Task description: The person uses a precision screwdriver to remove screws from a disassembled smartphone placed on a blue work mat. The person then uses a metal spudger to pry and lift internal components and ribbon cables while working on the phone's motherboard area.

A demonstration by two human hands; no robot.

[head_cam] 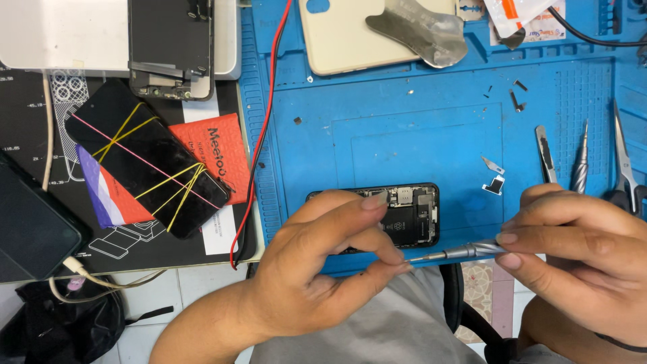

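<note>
My right hand point(579, 249) holds a slim metal screwdriver point(465, 251) level, its tip pointing left. My left hand point(330, 263) pinches at that tip with thumb and forefinger; whatever sits between the fingertips is too small to see. Just behind my hands an opened black phone point(421, 212) lies on the blue work mat point(377, 121), its battery and circuit board exposed. My left fingers cover its left part.
Tweezers point(623, 158), a second driver point(579, 165) and a flat blade point(544, 152) lie at the mat's right. Small metal brackets point(495, 182) rest near the phone. A beige back cover point(350, 37) lies at the top. A phone bound with rubber bands point(145, 158) and a red cable point(259, 135) are at the left.
</note>
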